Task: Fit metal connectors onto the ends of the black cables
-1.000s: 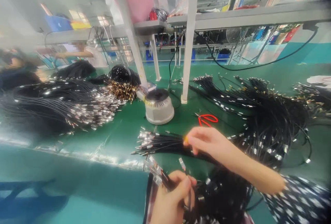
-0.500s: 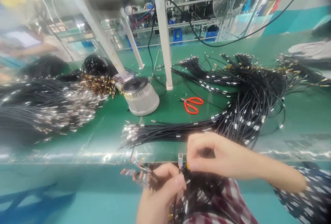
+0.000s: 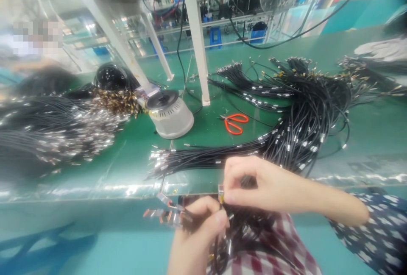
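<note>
Brought the right hand (image 3: 263, 186) inward since the earlier frame, taking the yellow piece (image 3: 221, 199) from just beside the connector (image 3: 221, 189) to touching its lower part. Found the connector on the body side of the red-handled snips (image 3: 226, 121), with its long axis upright in view, its tip toward the snips and its cable (image 3: 221, 206) running down to the left hand (image 3: 200, 234). Had it directly left of the right fingertips and just above the left thumb, with the right fingers nearer. Pinched the yellow piece between right thumb and forefinger, apparently with no gap; could not tell whether it yet stuck. Kept the left fingers closed round the cable, with a cluster of connectors (image 3: 170, 217) fanning out farther left of the snips. Saw a black cable bundle (image 3: 203, 155) on the desk (image 3: 206, 136), between snips and hands, and a cable heap (image 3: 302, 118) right of the snips.
</note>
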The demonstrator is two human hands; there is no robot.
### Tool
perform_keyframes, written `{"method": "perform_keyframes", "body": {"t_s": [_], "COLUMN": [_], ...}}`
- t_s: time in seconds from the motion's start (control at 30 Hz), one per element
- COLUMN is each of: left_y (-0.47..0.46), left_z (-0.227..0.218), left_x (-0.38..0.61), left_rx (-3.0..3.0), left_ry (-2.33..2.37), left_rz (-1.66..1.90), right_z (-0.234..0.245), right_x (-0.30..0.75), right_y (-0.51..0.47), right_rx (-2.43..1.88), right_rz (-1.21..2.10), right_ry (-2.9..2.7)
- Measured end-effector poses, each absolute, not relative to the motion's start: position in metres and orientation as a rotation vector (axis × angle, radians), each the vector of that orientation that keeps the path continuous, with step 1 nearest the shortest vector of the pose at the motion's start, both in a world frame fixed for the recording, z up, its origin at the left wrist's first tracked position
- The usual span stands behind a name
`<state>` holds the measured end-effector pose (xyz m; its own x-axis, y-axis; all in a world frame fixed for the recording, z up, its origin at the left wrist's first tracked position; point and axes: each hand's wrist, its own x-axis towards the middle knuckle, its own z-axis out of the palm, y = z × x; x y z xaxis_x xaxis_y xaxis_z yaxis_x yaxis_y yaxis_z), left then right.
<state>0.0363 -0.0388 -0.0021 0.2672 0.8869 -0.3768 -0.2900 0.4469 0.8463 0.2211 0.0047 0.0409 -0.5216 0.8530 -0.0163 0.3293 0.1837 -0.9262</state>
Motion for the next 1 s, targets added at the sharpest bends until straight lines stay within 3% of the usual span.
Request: {"method": "perform_keyframes", "body": {"t_s": [0.5,0.73,1.0], "left_y": [-0.04,-0.041,-0.037], "left_z": [-0.003,-0.009,-0.01], "left_x": [0.034,0.032,0.035], "left_rx": [0.782,0.857,0.873], "left_ry": [1.019,0.989,0.931], "left_rz": [0.898,0.922,0.974], "right_z": [0.042,0.033,0.034], "right_x": [0.211,0.206,0.208], "right_y": [0.002,0.004,0.006], "right_rx": [-1.245,-1.153,-0.987], "right_rz": [1.351,1.707,1.526], "right_ry": [-1.817,-1.619,-1.744]}}
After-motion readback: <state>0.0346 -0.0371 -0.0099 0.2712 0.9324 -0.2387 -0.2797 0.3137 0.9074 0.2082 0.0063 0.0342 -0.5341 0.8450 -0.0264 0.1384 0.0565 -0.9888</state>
